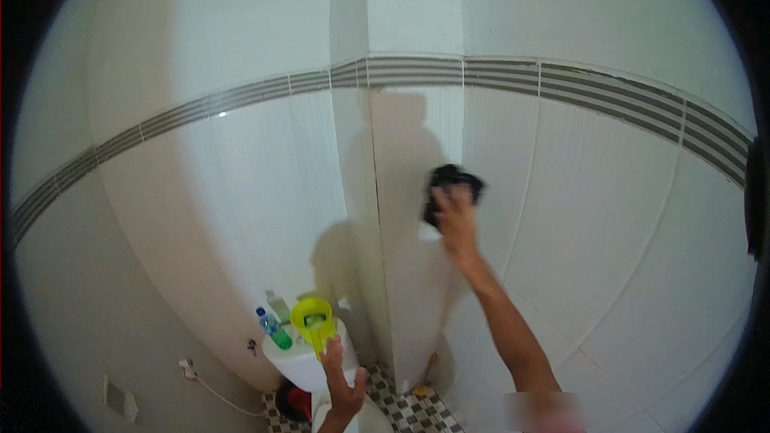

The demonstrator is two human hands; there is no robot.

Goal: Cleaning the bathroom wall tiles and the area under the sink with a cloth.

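My right hand (pixel 458 219) is raised with a black cloth (pixel 451 177), blurred, pressed flat beneath its fingers at the white tiled wall (pixel 409 150). Lower down, my left hand (pixel 344 382) has its thumb spread away from its fingers. Those fingertips overlap the handle of a yellow-green plastic dipper (pixel 325 329) in my sight, and I cannot tell whether they touch it. The dipper appears to stand on the white toilet tank (pixel 295 367), and something dark and pale lies inside it.
Two plastic bottles, one blue-green (pixel 275 329) and one pale (pixel 278 305), stand on the tank. A bidet sprayer (pixel 188 368) hangs left near a wall tap (pixel 252 347). A red and black object (pixel 295 402) and a brush-like tool (pixel 424 382) are near the checkered floor (pixel 415 406).
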